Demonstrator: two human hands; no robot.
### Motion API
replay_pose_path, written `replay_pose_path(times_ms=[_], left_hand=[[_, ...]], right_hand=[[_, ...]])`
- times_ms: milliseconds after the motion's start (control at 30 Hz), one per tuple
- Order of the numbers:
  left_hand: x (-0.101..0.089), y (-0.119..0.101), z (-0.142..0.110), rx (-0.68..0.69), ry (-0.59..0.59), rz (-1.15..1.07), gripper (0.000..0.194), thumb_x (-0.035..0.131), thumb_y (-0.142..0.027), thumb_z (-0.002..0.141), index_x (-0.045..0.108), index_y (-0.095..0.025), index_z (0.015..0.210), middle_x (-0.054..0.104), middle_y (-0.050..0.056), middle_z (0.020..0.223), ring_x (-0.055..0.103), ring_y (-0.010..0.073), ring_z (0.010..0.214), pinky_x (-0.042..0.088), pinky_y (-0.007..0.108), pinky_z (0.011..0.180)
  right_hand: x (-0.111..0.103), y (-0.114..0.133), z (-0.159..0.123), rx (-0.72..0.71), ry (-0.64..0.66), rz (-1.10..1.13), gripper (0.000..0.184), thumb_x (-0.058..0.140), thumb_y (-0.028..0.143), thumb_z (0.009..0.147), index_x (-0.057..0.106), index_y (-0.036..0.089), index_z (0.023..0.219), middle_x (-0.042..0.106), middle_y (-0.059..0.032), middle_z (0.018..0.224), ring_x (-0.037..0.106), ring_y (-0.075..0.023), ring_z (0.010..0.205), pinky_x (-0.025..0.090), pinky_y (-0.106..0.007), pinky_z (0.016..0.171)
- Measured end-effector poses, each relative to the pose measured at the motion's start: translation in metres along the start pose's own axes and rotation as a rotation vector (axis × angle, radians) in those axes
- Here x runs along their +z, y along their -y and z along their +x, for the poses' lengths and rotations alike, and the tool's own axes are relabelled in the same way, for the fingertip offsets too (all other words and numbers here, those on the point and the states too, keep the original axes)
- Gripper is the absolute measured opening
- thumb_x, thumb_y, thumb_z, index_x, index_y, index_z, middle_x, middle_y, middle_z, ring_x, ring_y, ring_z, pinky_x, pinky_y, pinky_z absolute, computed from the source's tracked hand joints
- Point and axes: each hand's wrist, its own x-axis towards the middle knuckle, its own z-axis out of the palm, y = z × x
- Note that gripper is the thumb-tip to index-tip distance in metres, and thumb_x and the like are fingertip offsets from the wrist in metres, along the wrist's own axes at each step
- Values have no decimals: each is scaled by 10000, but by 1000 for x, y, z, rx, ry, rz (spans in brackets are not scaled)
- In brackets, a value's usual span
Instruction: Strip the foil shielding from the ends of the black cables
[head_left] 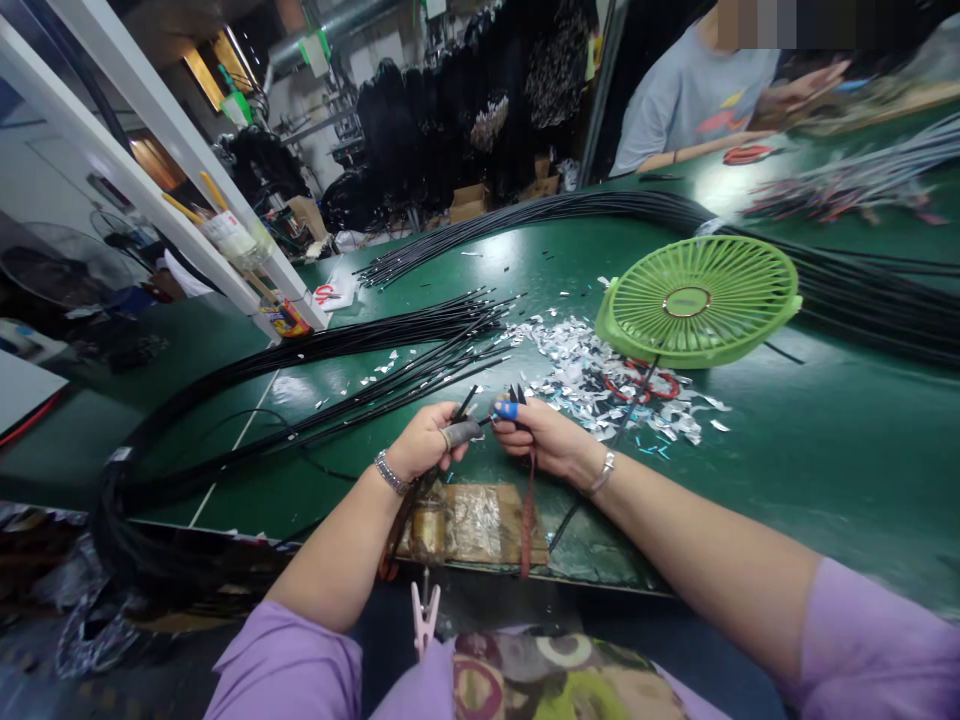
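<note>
My left hand (429,440), its thumb wrapped in grey, is closed around a black cable (468,400). A short stretch of cable sticks out toward my right hand (551,432), which is closed with blue tape on one finger. Two dark pointed tips of a small tool (517,393) rise from the right fingers; its kind is hard to make out. A reddish strap (529,510) hangs below that hand. The fingertips of both hands nearly meet. Under them, a taped cardboard piece (487,520) lies at the table's front edge.
Bundled black cables (360,335) curve across the left of the green table (787,470). White and blue scraps (570,360) lie ahead, with red-handled scissors (645,382) among them. A green fan (697,300) stands beyond. At the far right sits another person (682,90).
</note>
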Motion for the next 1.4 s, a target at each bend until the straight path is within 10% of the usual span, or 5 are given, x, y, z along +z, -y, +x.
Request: replay_pose_path(times_ms=[300, 667, 967, 1167, 1400], left_hand=[[-2, 4, 5, -27, -22, 27, 477, 693, -592, 655, 486, -168, 723, 492, -85, 437, 339, 28, 284, 204, 167, 316], [11, 5, 1, 77, -238, 666, 131, 626, -252, 786, 534, -183, 724, 507, -10, 569, 516, 147, 563, 360, 241, 549], [-4, 9, 2, 151, 28, 161, 381, 611, -541, 785, 607, -161, 760, 405, -42, 525, 354, 92, 502, 305, 222, 504], [2, 7, 14, 158, -160, 290, 317, 670, -440, 758, 590, -141, 690, 523, -23, 627, 434, 103, 630, 363, 213, 579], [0, 6, 4, 108, -160, 55, 409, 623, -554, 763, 578, -147, 740, 370, -68, 504, 300, 63, 477, 232, 205, 464]], right_hand=[[-3, -1, -2, -121, -211, -185, 403, 789, 458, 581, 504, 197, 696, 378, 102, 498, 246, -45, 425, 164, -201, 398], [2, 5, -8, -372, -417, -1357, 130, 543, 127, 687, 457, 207, 633, 553, -32, 690, 483, -163, 653, 308, -276, 582], [0, 2, -5, -141, 33, -294, 423, 607, 606, 716, 423, 229, 662, 322, 96, 494, 188, -66, 413, 198, -233, 436], [-6, 7, 5, -348, -448, -830, 295, 675, 358, 651, 428, 222, 564, 427, 39, 536, 347, -117, 541, 285, -264, 530], [-26, 12, 5, -175, -540, -243, 387, 725, 495, 634, 445, 228, 652, 396, 83, 488, 234, -59, 402, 172, -227, 404]])
